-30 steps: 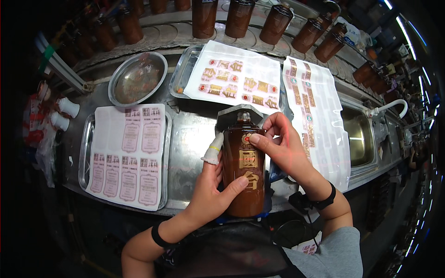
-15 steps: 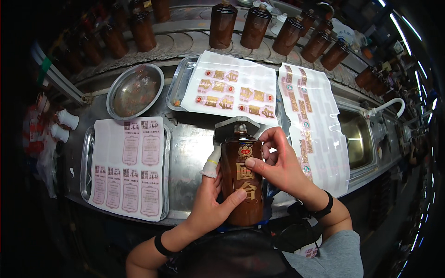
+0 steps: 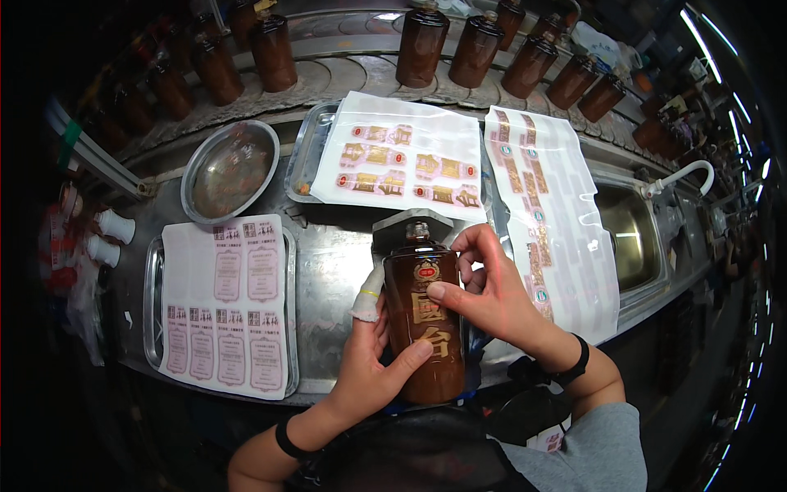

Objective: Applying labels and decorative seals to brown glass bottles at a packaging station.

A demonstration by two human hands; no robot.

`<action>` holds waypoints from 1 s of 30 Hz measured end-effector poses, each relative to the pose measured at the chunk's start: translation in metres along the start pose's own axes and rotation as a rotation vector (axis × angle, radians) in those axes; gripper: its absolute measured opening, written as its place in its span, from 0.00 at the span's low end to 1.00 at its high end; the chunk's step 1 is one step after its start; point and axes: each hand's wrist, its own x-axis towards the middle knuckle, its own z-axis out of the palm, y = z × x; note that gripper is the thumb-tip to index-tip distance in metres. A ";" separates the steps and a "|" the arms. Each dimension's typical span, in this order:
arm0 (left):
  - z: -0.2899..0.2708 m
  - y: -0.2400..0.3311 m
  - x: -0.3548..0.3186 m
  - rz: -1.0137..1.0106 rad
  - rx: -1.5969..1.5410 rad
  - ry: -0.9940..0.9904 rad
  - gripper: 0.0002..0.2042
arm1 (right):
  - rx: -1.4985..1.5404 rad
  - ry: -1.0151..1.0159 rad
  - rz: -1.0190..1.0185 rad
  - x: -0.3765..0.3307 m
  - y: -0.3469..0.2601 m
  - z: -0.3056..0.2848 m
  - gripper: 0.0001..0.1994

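Observation:
A glossy brown bottle (image 3: 425, 373) with gold characters and a red-and-gold emblem label (image 3: 427, 271) stands upright in front of me, tilted slightly. My left hand (image 3: 370, 361) is closed around its left side, thumb across the lower front. A white finger cover (image 3: 368, 299) with a yellow band sits on one of its fingers. On the bottle's upper right is my right hand (image 3: 490, 283), its thumb pressed to the front just below the emblem and its other fingers curled at the side. Right behind the bottle is a grey angular metal holder (image 3: 443, 228).
Label sheets lie on a left tray (image 3: 292, 328), a back tray (image 3: 302, 176) and the steel table (image 3: 320, 303); one long label sheet (image 3: 574, 246) is at right. A round metal bowl (image 3: 190, 193) stands back left. Beyond, brown bottles (image 3: 422, 49) line a conveyor (image 3: 344, 78). A sink (image 3: 627, 246) is far right.
The conveyor bottles have shifted to the right. The view has shifted a little; both hands keep the same hold on the bottle.

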 end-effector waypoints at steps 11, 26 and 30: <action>-0.003 -0.004 0.004 -0.020 0.006 0.001 0.44 | 0.037 -0.034 0.078 0.022 0.010 0.000 0.14; 0.001 0.000 0.005 -0.032 0.029 0.012 0.44 | 0.019 0.021 -0.062 0.023 0.016 0.002 0.20; -0.001 -0.001 0.008 -0.023 0.078 0.004 0.46 | 0.080 -0.018 -0.026 0.026 0.019 -0.001 0.17</action>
